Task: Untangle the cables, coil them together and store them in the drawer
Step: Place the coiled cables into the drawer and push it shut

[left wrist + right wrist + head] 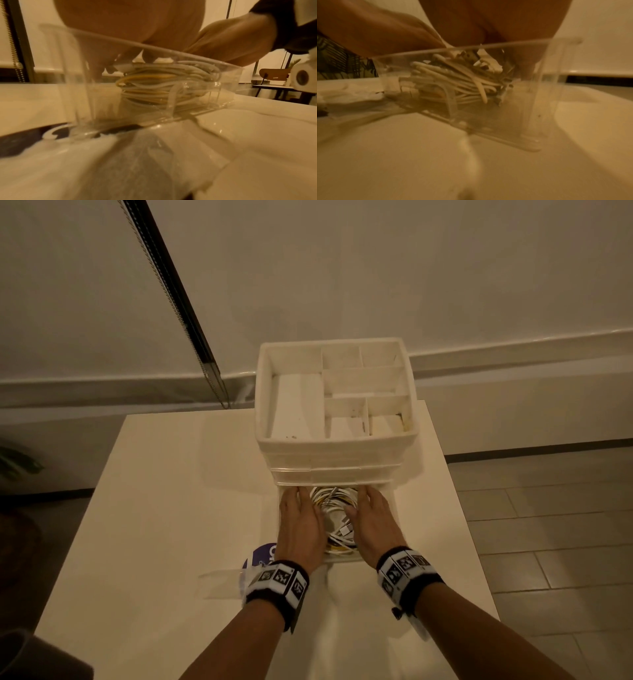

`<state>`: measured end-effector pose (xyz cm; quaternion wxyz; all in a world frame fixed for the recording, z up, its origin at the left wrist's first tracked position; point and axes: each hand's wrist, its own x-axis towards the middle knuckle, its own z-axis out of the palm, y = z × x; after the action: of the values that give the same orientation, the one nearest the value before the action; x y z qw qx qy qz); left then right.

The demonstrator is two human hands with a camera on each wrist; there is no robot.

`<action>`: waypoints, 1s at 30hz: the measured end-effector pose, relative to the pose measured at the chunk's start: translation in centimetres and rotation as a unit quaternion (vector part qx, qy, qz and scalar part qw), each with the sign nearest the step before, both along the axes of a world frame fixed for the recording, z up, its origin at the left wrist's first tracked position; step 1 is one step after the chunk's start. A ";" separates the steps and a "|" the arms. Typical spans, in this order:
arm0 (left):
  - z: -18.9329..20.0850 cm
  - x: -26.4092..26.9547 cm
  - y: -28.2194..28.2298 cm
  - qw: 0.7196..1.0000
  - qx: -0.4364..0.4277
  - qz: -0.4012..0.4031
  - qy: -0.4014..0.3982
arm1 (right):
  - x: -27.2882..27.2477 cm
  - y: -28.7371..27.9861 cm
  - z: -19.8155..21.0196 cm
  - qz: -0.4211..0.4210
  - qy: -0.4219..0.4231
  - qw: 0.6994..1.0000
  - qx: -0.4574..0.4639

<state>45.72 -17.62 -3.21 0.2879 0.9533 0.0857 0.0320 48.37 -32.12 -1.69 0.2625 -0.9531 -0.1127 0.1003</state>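
A coil of white and yellow cables (334, 508) lies inside the clear bottom drawer (342, 559), which is pulled out of the white drawer unit (335, 419). My left hand (301, 522) lies along the coil's left side and my right hand (370, 522) along its right side, fingers stretched toward the unit. In the left wrist view the left hand (130, 27) reaches down over the drawer rim (171, 52) and its fingertips touch the top of the coil (163, 83). The right wrist view shows the right hand (496, 24) pressing the cables (453, 79) behind the clear drawer wall (556, 81).
The unit stands at the back of a white table (171, 508); its top tray has open compartments. A purple round label (262, 556) and a clear plastic piece (222, 583) lie left of the drawer. A blind cord (178, 302) hangs behind. Tiled floor lies to the right.
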 end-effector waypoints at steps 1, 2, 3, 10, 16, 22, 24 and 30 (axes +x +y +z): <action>0.5 -0.3 0.1 0.999 -0.030 0.014 -0.021 | -0.2 -0.4 0.5 0.000 -0.019 1.000 0.019; 1.1 -0.8 0.0 0.997 -0.054 0.029 -0.045 | -0.6 -0.8 1.1 0.006 -0.044 0.998 0.036; 1.8 -1.4 0.0 0.994 -0.072 0.041 -0.072 | -0.9 -1.3 1.7 0.011 -0.073 0.996 0.058; 3.2 -6.8 6.0 0.965 -0.239 -0.006 0.108 | -1.5 -7.9 1.9 0.046 0.103 0.990 0.081; 1.7 -5.7 8.7 0.955 -0.206 -0.039 0.210 | 0.7 -8.1 1.1 0.053 0.175 0.981 0.063; 2.1 -1.1 10.2 0.936 -0.267 -0.106 0.206 | 3.3 -7.8 1.9 0.064 0.237 0.957 0.154; 2.4 0.0 10.3 0.920 -0.329 -0.080 0.198 | 4.1 -8.1 1.9 0.053 0.248 0.951 0.174; 1.1 1.1 9.9 0.916 -0.360 -0.071 0.162 | 4.9 -8.2 0.9 0.054 0.263 0.948 0.170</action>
<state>46.87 -7.67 -2.07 0.5957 0.7806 0.0692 -0.1762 53.26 -40.34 -0.80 0.4348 -0.8268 -0.1058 0.3409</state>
